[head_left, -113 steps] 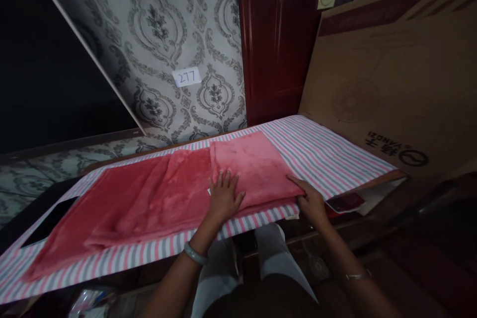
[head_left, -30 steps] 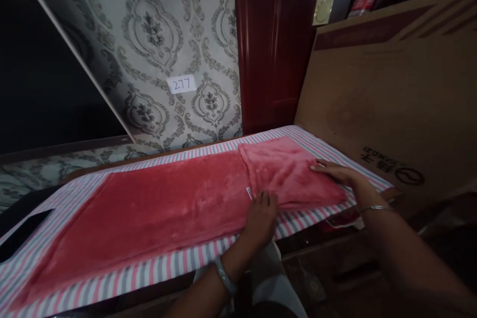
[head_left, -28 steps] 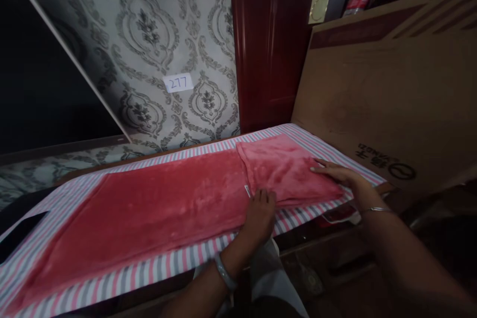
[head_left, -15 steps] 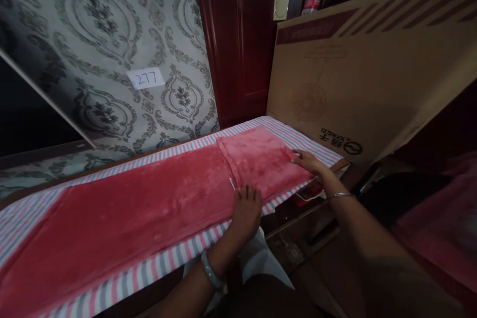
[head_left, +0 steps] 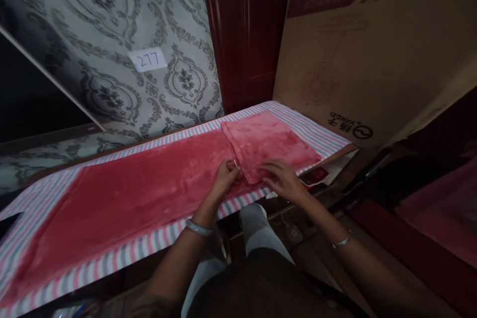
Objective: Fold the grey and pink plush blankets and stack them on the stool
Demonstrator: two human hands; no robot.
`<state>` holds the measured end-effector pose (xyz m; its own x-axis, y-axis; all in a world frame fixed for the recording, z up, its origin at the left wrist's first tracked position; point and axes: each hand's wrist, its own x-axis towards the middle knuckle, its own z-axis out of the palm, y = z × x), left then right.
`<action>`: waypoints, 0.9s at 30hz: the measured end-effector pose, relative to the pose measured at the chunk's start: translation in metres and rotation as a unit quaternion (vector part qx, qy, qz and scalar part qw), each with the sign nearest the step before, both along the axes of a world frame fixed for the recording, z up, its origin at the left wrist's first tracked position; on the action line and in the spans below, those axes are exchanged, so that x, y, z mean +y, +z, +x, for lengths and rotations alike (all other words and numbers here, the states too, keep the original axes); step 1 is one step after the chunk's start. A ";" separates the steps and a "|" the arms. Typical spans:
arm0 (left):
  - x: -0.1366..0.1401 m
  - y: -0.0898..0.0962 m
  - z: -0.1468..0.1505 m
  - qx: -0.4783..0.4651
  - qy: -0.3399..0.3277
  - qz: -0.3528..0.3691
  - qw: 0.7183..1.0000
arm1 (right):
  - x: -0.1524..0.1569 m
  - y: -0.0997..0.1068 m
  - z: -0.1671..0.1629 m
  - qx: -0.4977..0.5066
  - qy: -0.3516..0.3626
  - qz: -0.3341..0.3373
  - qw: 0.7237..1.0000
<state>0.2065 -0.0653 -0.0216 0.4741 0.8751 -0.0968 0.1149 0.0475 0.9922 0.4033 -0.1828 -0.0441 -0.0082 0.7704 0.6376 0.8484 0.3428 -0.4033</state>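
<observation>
The red fleece towel point(head_left: 149, 184) lies lengthwise on a striped cloth point(head_left: 316, 131) that covers the table, its right end folded back over itself into a doubled flap point(head_left: 272, 141). At the flap's near left corner the left hand point(head_left: 224, 179) pinches the folded edge by a small white tag point(head_left: 235, 163) — fingers drawn together on the fabric. Just to the right, the right hand point(head_left: 283, 179) rests flat on the flap's near edge, fingers spread. A cardboard box point(head_left: 372, 49) leans at the far right, and a paper label point(head_left: 148, 59) is stuck on the patterned wall.

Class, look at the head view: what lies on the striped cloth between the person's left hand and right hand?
In the head view, the near corner of the folded-over flap of the red fleece towel lies between the left hand and the right hand; both hands touch it.
</observation>
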 end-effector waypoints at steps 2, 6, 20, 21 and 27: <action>-0.003 0.001 0.006 -0.022 -0.007 -0.020 1.000 | 0.004 -0.005 -0.015 -0.021 0.017 -0.021 0.999; -0.004 0.000 0.018 -0.062 -0.002 -0.043 0.997 | 0.012 -0.013 -0.030 -0.057 -0.007 -0.076 0.995; 0.053 0.009 0.022 -0.114 0.056 -0.124 0.984 | 0.018 -0.030 -0.045 -0.082 -0.049 -0.055 0.994; 0.065 0.012 0.026 -0.098 0.069 -0.127 0.985 | 0.019 -0.032 -0.046 -0.082 -0.049 -0.048 0.994; 0.142 0.025 0.049 -0.054 0.121 -0.116 0.984 | 0.020 -0.050 -0.045 -0.083 -0.049 -0.011 0.995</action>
<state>0.2559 0.0765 0.0034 0.2736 0.9241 -0.2669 -0.0335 0.2865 0.9575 0.3582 -0.1628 -0.0937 -0.0362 0.7863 0.6168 0.9329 0.2479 -0.2612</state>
